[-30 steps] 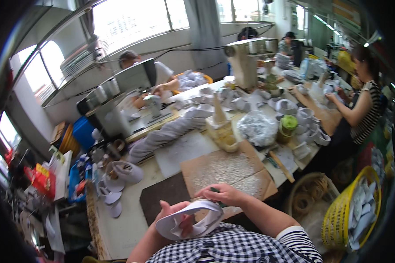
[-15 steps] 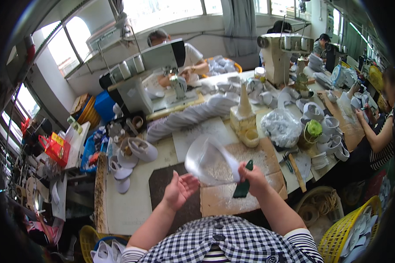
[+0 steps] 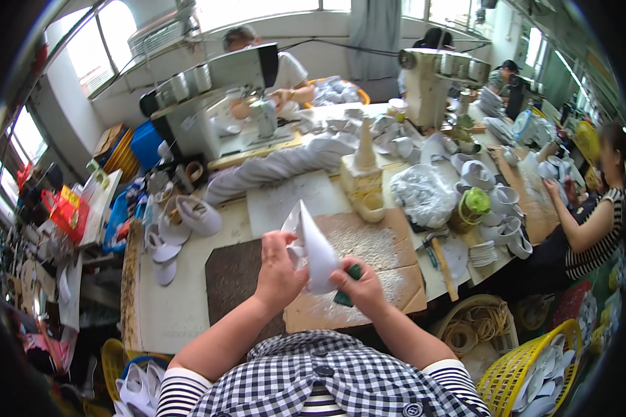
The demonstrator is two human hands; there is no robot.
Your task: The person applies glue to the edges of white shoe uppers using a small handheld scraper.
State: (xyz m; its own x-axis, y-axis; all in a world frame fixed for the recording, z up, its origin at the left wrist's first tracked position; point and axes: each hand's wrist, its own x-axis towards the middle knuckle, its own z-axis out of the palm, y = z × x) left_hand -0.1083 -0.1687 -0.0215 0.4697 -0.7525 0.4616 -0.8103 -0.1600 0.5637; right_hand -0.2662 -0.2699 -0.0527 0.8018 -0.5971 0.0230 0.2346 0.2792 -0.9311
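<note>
In front of my chest a white shoe upper (image 3: 318, 258) is held up, its pointed end upward. My left hand (image 3: 278, 272) grips its left side with the fingers bent around the edge. My right hand (image 3: 363, 290) pinches the lower right edge, and a flat dark green tool (image 3: 343, 299) is also in that hand; its kind is mostly hidden by the fingers. Beneath lies a cardboard sheet (image 3: 403, 274) with pale residue on it. A dark mat (image 3: 233, 278) lies to its left. Beyond the cardboard stands a crusted glue pot (image 3: 360, 182) with a cone-shaped top.
White uppers (image 3: 200, 215) sit at left. A sewing machine (image 3: 188, 132) stands at the far left, another (image 3: 424, 87) farther right. A hammer (image 3: 444, 267) and a plastic-wrapped bundle (image 3: 424, 194) lie right. Yellow baskets (image 3: 497, 379) stand below. Co-workers sit behind and at right.
My left hand, open beside the upper before, has closed on its left side. The upper has turned from showing its wide opening to a narrow, upright position. The view has shifted slightly.
</note>
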